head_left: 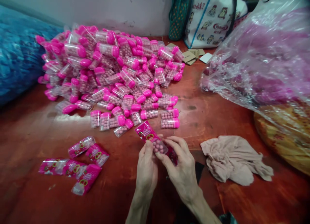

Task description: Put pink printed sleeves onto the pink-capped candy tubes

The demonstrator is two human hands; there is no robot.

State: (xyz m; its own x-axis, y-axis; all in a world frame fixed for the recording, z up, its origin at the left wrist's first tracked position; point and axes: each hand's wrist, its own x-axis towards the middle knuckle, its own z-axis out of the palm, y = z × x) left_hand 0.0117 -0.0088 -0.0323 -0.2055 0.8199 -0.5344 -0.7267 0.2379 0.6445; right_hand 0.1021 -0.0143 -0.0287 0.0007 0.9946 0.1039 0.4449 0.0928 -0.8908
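Between my hands is a small clear candy bottle [159,147] full of pink balls, tilted. A pink printed sleeve [146,131] covers its far end, while the near end is bare. My left hand [146,169] is closed on its left side, the thumb pressed along the sleeve's edge. With thumb and fingers my right hand [181,169] grips the bare end. More pink printed film shows under my right fingers, partly hidden. To the left lie several bottles in printed sleeves [82,179].
A large heap of pink-capped bottles [108,69] covers the back of the red surface. A crumpled cloth [232,159] lies right of my hands. Clear plastic bags [263,56] bulge at right, a blue bag [19,53] at left. Printed bag [208,20] stands behind.
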